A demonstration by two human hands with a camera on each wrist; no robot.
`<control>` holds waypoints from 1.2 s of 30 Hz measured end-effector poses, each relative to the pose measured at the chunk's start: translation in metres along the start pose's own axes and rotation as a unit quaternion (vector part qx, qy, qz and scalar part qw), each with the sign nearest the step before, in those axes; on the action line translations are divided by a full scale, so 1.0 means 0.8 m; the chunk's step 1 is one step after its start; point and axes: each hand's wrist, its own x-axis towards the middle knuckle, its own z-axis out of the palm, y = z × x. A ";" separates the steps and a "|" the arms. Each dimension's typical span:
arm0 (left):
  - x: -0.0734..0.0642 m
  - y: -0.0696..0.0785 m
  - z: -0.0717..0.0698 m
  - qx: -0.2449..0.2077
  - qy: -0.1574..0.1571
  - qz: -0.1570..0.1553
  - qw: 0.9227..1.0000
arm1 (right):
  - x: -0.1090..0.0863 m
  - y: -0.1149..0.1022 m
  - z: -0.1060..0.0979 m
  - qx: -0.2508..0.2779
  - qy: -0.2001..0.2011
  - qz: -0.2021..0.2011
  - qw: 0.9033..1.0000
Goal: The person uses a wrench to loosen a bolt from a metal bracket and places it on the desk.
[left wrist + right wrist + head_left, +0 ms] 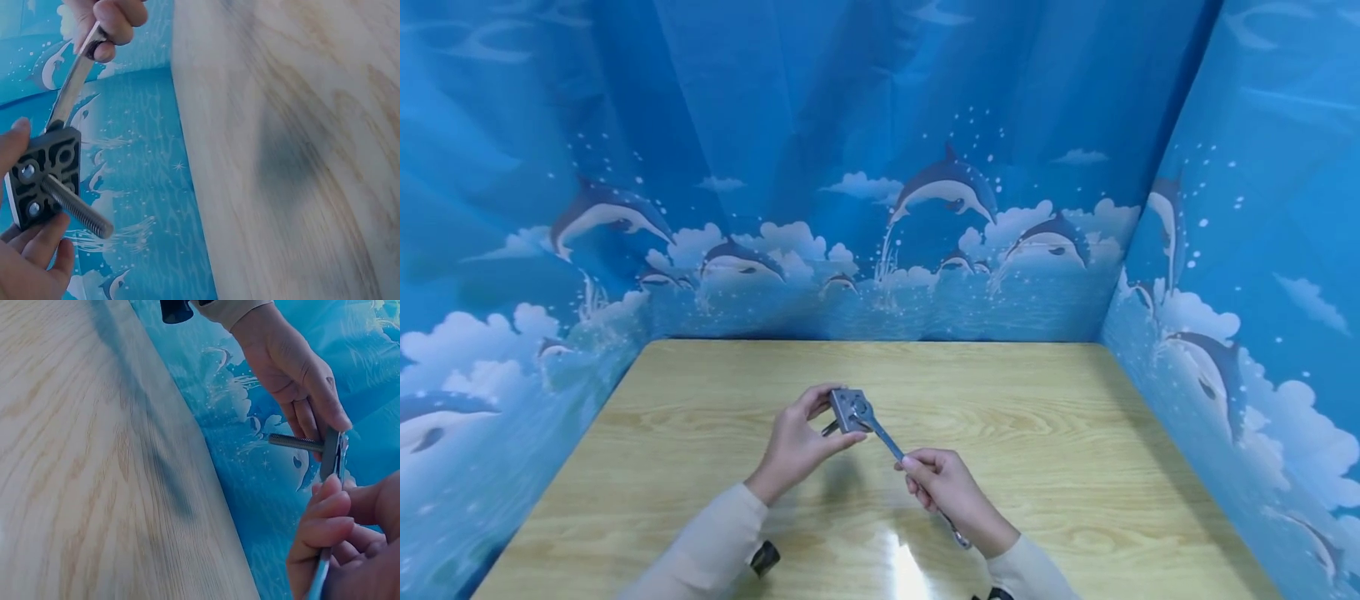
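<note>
My left hand (801,437) grips a square grey plate (842,408) by its edges, thumb on one side and fingers on the other. In the left wrist view the plate's ribbed back shows, and a long threaded bolt (81,209) sticks out of it. My right hand (947,487) holds a metal wrench (886,437) by its shank. The wrench's far end lies over the middle of the plate's front face, around the bolt's end. Its other end (961,540) pokes out below my right hand. Both hands are raised above the table.
A light wood-grain table (1037,417) lies under the hands. Blue curtains (865,167) printed with dolphins and clouds stand behind it and at both sides. Dark wrist camera mounts (765,558) sit at the cuffs of the pale sleeves (715,533).
</note>
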 end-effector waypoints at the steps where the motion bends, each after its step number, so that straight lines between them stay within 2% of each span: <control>1: 0.001 0.000 0.000 -0.001 -0.007 0.005 1.000 | 0.000 0.001 -0.002 -0.004 -0.003 0.002 1.000; 6: 0.002 0.003 -0.005 -0.020 -0.047 0.017 0.999 | 0.009 0.003 -0.017 -0.032 -0.029 0.006 0.999; 10: 0.001 0.008 -0.013 -0.039 -0.089 0.025 0.995 | 0.023 -0.002 -0.035 -0.082 -0.050 -0.008 0.995; 13: 0.001 0.012 -0.018 -0.062 -0.123 0.023 0.990 | 0.036 -0.011 -0.052 -0.135 -0.070 -0.020 0.988; 16: 0.000 0.015 -0.021 -0.083 -0.153 0.017 0.985 | 0.054 -0.024 -0.068 -0.185 -0.102 -0.041 0.977; 18: -0.001 0.017 -0.023 -0.091 -0.170 0.023 0.981 | 0.066 -0.035 -0.077 -0.212 -0.126 -0.059 0.967; 21: -0.005 0.026 -0.025 -0.099 -0.195 0.039 0.975 | 0.082 -0.053 -0.088 -0.255 -0.167 -0.088 0.948; 25: -0.008 0.037 -0.025 -0.107 -0.227 0.060 0.966 | 0.097 -0.078 -0.097 -0.317 -0.215 -0.126 0.915; 29: -0.008 0.029 -0.021 -0.100 -0.251 0.070 0.960 | 0.106 -0.099 -0.095 -0.353 -0.254 -0.158 0.886; 33: -0.007 0.015 -0.017 -0.099 -0.279 0.083 0.951 | 0.110 -0.114 -0.089 -0.382 -0.271 -0.168 0.868; 36: -0.007 0.012 -0.015 -0.106 -0.295 0.090 0.945 | 0.110 -0.123 -0.085 -0.409 -0.268 -0.175 0.854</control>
